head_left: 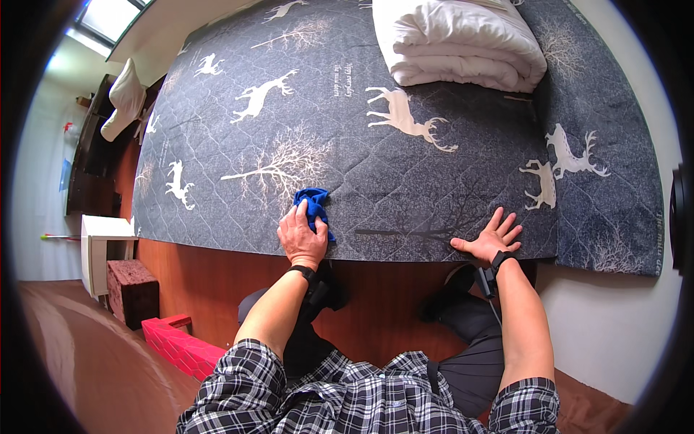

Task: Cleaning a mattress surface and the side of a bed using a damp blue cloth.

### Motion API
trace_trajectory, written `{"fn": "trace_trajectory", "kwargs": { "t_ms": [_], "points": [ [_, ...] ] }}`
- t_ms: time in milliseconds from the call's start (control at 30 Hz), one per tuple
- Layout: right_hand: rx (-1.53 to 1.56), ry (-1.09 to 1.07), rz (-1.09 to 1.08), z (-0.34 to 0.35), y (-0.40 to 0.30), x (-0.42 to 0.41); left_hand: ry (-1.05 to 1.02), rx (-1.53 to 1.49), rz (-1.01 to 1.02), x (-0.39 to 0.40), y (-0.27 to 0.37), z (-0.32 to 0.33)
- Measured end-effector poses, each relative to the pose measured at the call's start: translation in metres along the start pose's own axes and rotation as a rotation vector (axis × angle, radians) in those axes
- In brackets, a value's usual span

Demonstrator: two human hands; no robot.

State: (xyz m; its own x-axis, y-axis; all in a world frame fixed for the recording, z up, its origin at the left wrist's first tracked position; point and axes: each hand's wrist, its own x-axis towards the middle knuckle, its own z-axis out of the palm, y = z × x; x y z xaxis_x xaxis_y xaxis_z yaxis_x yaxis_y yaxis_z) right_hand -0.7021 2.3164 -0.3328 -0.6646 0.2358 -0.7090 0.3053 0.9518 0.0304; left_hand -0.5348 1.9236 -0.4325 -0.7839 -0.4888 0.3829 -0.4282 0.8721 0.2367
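Observation:
My left hand grips a crumpled blue cloth and presses it on the dark grey quilted bed cover, close to the bed's near edge. Part of the cloth is hidden under my fingers. Farther right, my right hand rests flat on the same cover with its fingers spread and nothing in it. Pale deer and bare trees are printed on the cover. A dark strap circles each wrist.
A folded white quilt lies on the bed's far right. The headboard has matching fabric. At left stand a white cabinet, a brown plush stool and a red patterned box-like piece. Reddish-brown floor shows below the bed edge.

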Motion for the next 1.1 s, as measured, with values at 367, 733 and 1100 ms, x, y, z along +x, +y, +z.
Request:
{"fn": "trace_trajectory", "kwargs": {
  "t_ms": [367,733,1100],
  "points": [
    [-0.007,-0.005,-0.004,-0.0002,-0.0005,-0.0006,-0.03,-0.001,-0.023,-0.0006,-0.0004,-0.0012],
    [-0.02,-0.011,0.007,0.0006,-0.0006,0.0006,-0.047,-0.005,-0.034,-0.0002,0.0014,-0.003],
    [-0.008,-0.007,0.008,0.0001,-0.0002,0.0005,-0.043,-0.006,-0.032,-0.0004,0.0014,-0.0023]
  ]
}}
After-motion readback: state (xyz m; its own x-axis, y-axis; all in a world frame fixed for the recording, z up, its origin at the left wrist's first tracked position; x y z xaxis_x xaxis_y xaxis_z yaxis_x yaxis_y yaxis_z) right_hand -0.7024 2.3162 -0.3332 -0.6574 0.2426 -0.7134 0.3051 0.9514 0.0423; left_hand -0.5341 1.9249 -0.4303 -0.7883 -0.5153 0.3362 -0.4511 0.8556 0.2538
